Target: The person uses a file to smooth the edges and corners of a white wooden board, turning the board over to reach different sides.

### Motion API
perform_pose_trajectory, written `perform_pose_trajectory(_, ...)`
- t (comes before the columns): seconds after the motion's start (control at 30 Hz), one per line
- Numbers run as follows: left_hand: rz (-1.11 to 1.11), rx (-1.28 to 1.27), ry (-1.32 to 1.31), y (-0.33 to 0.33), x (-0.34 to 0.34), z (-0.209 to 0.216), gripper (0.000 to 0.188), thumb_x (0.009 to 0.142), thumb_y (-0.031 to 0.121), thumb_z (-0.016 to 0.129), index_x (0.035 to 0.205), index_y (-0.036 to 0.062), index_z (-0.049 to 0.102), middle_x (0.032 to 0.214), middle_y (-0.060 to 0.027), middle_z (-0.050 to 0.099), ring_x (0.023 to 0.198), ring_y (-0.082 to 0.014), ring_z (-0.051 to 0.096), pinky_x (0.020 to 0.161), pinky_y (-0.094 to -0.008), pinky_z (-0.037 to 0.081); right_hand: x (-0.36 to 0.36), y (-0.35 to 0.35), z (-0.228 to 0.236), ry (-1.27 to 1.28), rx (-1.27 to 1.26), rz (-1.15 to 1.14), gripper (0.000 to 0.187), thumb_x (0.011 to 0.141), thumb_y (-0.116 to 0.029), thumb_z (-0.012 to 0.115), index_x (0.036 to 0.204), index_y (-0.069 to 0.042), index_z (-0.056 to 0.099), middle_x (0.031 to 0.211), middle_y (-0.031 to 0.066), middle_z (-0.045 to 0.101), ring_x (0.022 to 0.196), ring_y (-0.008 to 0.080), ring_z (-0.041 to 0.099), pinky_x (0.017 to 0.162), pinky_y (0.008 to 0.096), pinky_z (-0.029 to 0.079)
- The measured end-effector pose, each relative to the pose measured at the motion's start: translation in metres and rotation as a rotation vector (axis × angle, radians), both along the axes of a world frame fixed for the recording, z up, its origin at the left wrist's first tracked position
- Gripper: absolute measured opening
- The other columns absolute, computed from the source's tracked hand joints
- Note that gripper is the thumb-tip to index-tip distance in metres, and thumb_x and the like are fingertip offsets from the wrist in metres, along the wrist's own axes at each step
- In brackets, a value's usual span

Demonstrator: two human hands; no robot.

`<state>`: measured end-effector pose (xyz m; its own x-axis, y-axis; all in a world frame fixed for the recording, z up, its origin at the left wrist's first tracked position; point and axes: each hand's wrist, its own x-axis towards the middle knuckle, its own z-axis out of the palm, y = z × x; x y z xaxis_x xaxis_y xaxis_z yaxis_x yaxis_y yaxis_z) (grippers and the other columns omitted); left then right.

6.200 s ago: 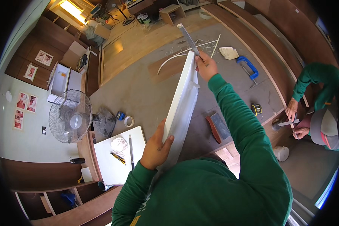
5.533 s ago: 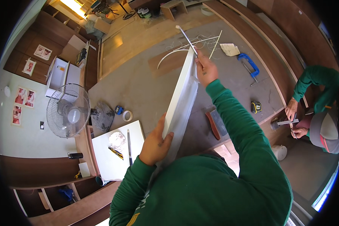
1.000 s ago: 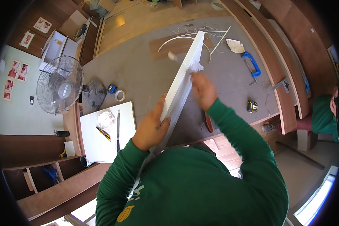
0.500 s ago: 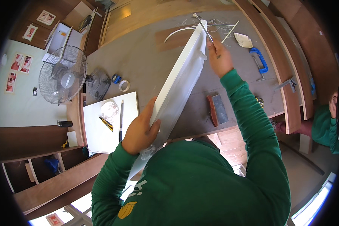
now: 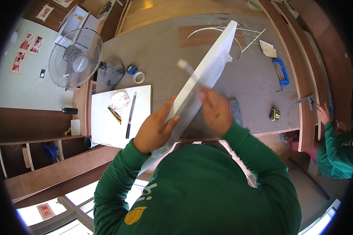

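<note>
A long white board (image 5: 206, 64), set on its edge and tilted, runs from near my body to the far side of the bench. Clear plastic film (image 5: 213, 73) hangs along its right face. My left hand (image 5: 156, 128) is closed round the near part of the board, thumb on one side and fingers on the other. Close to the board's middle, my right hand (image 5: 215, 111) grips a slim tool with a pale end (image 5: 183, 64). Motion blurs the tool, which crosses the board's top edge; its exact kind is unclear.
Thin offcut strips (image 5: 252, 42) lie at the back. A blue clamp (image 5: 281, 74) and tape measure (image 5: 275, 114) sit right; a grey block (image 5: 236, 112) is partly hidden. Left are a fan (image 5: 75, 58), tape roll (image 5: 139, 77) and white panel (image 5: 102, 102) bearing a cutter. A co-worker's hand (image 5: 323, 114) touches planks.
My right hand has drawn the slim tool from the board's far end back toward me. My left hand keeps its hold. The co-worker's hand has come to the planks. The view has shifted slightly.
</note>
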<state>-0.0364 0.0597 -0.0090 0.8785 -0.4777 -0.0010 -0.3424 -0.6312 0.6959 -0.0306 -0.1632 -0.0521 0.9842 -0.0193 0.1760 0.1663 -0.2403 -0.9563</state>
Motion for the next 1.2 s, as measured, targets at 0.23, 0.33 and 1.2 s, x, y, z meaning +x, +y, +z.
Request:
perform_pose_trajectory(0.23, 0.059, 0.131, -0.031, 0.010, -0.025, 0.004, 0.051, 0.102, 0.023, 0.061, 0.145, -0.0014, 0.047, 0.096, -0.0290, 0.070, 0.087, -0.0455, 0.070, 0.073, -0.0468, 0.055, 0.065, -0.040, -0.011, -0.075, -0.148, -0.201, 0.042, 0.110, -0.037, 0.046, 0.093, 0.000, 0.055, 0.075, 0.0235, 0.054, 0.069, 0.0423, 0.050, 0.065, 0.0469, 0.044)
perform_pose_trajectory(0.33, 0.058, 0.204, -0.058, 0.023, -0.041, 0.010, 0.052, 0.100, 0.020, 0.064, 0.146, -0.0007, 0.047, 0.090, -0.0271, 0.069, 0.082, -0.0445, 0.069, 0.071, -0.0464, 0.055, 0.078, -0.043, -0.016, -0.042, -0.197, -0.239, 0.041, 0.110, -0.037, 0.046, 0.093, 0.000, 0.055, 0.075, 0.0244, 0.055, 0.070, 0.0449, 0.052, 0.066, 0.0490, 0.044)
perform_pose_trajectory(1.2, -0.366, -0.390, 0.489, 0.156, -0.098, -0.013, 0.107, 0.068, -0.005, 0.049, 0.165, -0.0003, 0.003, 0.166, -0.0266, 0.023, 0.158, -0.0341, 0.019, 0.125, -0.0387, 0.016, -0.100, 0.132, -0.060, -0.322, -0.420, -0.240, 0.012, 0.099, -0.003, 0.059, 0.110, 0.000, 0.064, 0.088, 0.0225, 0.062, 0.080, 0.0441, 0.062, 0.070, 0.0456, 0.052)
